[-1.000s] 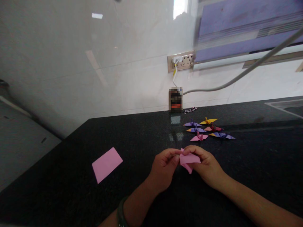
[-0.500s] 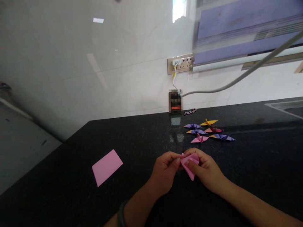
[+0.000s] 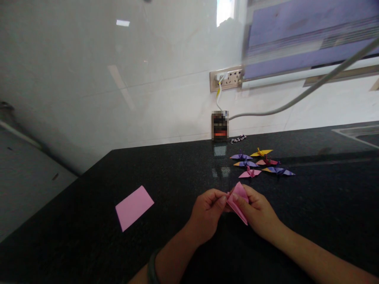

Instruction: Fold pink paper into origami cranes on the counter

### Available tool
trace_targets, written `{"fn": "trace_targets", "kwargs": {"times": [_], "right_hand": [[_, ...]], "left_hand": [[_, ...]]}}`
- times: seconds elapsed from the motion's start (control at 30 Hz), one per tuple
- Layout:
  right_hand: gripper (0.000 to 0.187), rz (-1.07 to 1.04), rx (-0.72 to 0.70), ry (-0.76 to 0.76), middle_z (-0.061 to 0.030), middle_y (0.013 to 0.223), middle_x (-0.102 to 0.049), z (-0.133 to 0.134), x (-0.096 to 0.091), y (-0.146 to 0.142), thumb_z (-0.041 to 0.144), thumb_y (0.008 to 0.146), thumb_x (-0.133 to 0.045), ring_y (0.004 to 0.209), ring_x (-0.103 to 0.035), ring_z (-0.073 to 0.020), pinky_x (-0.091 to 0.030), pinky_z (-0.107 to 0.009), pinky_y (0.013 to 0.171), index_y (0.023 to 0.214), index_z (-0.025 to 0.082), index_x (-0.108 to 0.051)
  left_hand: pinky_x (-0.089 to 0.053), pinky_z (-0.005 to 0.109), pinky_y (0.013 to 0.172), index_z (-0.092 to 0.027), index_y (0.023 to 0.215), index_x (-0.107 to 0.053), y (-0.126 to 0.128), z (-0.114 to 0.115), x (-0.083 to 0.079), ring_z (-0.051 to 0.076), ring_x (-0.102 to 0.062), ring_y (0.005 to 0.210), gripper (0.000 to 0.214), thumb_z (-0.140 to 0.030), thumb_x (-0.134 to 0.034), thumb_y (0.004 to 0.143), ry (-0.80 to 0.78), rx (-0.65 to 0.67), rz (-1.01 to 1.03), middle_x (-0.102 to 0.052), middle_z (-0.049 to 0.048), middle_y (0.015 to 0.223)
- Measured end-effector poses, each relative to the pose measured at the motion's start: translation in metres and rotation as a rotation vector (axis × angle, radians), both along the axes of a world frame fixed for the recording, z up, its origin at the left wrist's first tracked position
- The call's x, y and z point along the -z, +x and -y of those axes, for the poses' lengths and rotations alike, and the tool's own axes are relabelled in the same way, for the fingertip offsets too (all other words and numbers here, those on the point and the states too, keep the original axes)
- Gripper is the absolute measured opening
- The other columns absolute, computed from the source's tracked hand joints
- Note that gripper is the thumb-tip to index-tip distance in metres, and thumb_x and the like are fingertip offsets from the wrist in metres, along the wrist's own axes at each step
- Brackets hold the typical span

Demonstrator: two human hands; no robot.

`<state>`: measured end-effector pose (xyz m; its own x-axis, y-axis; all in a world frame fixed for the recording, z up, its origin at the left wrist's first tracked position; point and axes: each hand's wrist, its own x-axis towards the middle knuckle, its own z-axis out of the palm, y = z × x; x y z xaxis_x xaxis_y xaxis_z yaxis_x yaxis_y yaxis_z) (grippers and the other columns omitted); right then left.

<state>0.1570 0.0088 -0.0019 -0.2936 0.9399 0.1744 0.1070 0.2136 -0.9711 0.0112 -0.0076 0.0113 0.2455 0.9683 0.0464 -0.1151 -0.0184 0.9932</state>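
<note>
A partly folded piece of pink origami paper [image 3: 241, 194] is held between both hands above the dark counter [image 3: 177, 169]. My left hand [image 3: 209, 213] pinches its left tip between thumb and fingers. My right hand [image 3: 260, 211] grips the right side, its thumb lying across the paper and its fingers mostly hidden behind. One flap points up and another corner points down towards me. Just beyond the hands lie several folded paper cranes, among them a pink crane [image 3: 250, 172], a yellow crane [image 3: 261, 152] and a purple crane [image 3: 278, 170].
To the left rests a flat pink sheet or stack of paper [image 3: 134, 208]. A blurred-out device [image 3: 220, 126] leans on the wall, with a beaded string [image 3: 238, 139] beside it. A grey cable [image 3: 266, 114] runs right; a socket panel [image 3: 226, 78] is above.
The pink paper has opened out in my right hand: a flap now stands up above my right thumb, and the lower corner has shifted slightly right. My left hand keeps its pinch.
</note>
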Motion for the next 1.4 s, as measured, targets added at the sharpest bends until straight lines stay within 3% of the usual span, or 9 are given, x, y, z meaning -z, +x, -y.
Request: {"fn": "trace_targets", "kwargs": {"times": [0.37,0.7,0.93,1.17,1.4], "right_hand": [[0.017,0.067,0.029,0.020,0.0002,0.067,-0.050,0.001,0.001,-0.002,0.033,0.081,-0.043,0.059,-0.047,-0.0123,-0.040,-0.024,0.054,0.072,0.018,-0.046],[0.015,0.162,0.075,0.084,0.0012,0.063,-0.049,0.004,0.003,-0.001,0.030,0.080,-0.044,0.056,-0.046,-0.0117,-0.038,-0.022,0.049,0.076,0.018,-0.050],[0.013,0.073,0.059,0.082,-0.0002,0.069,-0.052,0.004,0.002,-0.002,0.029,0.081,-0.043,0.061,-0.050,-0.0122,-0.041,-0.022,0.053,0.082,0.019,-0.051],[0.009,0.142,0.076,0.270,-0.0027,0.078,-0.051,-0.001,0.001,0.003,0.024,0.079,-0.047,0.072,-0.051,-0.0145,-0.042,-0.026,0.064,0.076,0.019,-0.054],[0.009,0.077,0.082,0.183,-0.0022,0.075,-0.051,0.000,0.000,0.002,0.023,0.080,-0.045,0.069,-0.051,-0.0138,-0.043,-0.026,0.062,0.076,0.019,-0.052]], "left_hand": [[-0.044,0.024,0.062,-0.011,0.072,-0.058,0.006,0.001,-0.004,0.010,-0.056,0.060,0.010,-0.021,-0.058,0.070,-0.065,-0.060,0.111,-0.061,0.0017,0.065],[-0.042,0.021,0.057,-0.012,0.069,-0.058,0.006,0.000,-0.004,0.009,-0.053,0.057,0.011,-0.022,-0.062,0.067,-0.068,-0.099,0.046,-0.060,-0.0001,0.062],[-0.040,0.020,0.054,-0.013,0.069,-0.059,0.005,0.000,0.001,0.009,-0.052,0.055,0.011,-0.023,-0.062,0.067,-0.056,-0.097,0.012,-0.058,-0.0004,0.060],[-0.042,0.022,0.058,-0.014,0.074,-0.060,0.001,0.000,0.006,0.011,-0.054,0.061,0.012,-0.025,-0.060,0.069,0.042,-0.107,-0.136,-0.060,0.0016,0.067],[-0.045,0.025,0.064,-0.014,0.085,-0.056,0.004,0.002,0.006,0.013,-0.056,0.069,0.016,-0.023,-0.055,0.072,0.127,-0.119,-0.204,-0.061,0.0041,0.077]]}}
